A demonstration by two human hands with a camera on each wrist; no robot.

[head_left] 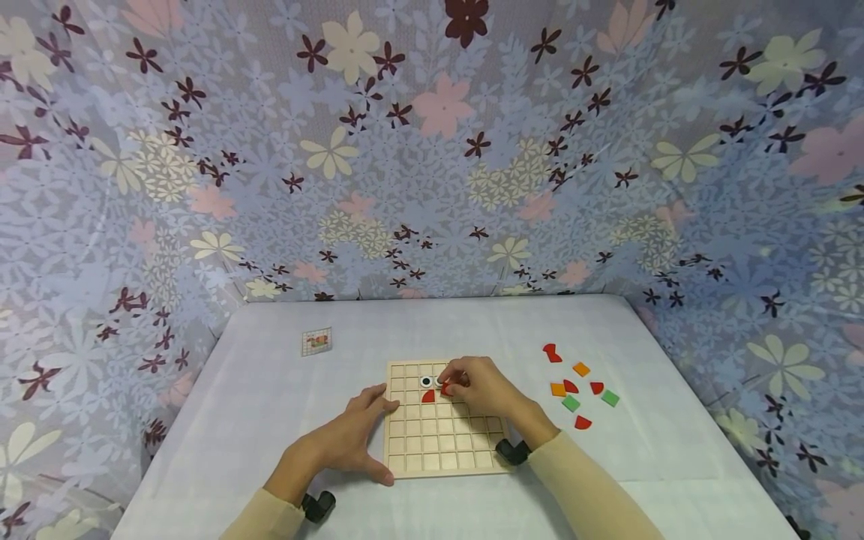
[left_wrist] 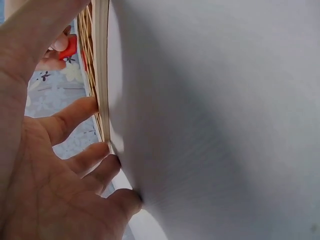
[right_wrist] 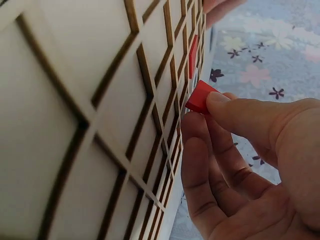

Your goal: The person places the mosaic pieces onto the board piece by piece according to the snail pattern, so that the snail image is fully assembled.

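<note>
A wooden grid board [head_left: 421,444] lies on the white-covered table. Its upper part carries a white tile with a black dot [head_left: 426,382], a second white tile partly hidden by my right hand, and a red quarter-round tile [head_left: 428,396]. My right hand [head_left: 481,386] pinches another red tile [right_wrist: 201,97] between thumb and fingers, close over the board beside the red one. My left hand [head_left: 354,436] rests at the board's left edge with spread fingers; in the left wrist view its fingertips [left_wrist: 89,106] touch the board's rim.
Loose red, orange and green tiles lie to the right, among them a green tile [head_left: 610,398], an orange tile [head_left: 581,369] and a red tile [head_left: 583,423]. A small picture card [head_left: 316,342] with a grid lies at the back left. Flowered cloth [head_left: 432,187] hangs behind the table.
</note>
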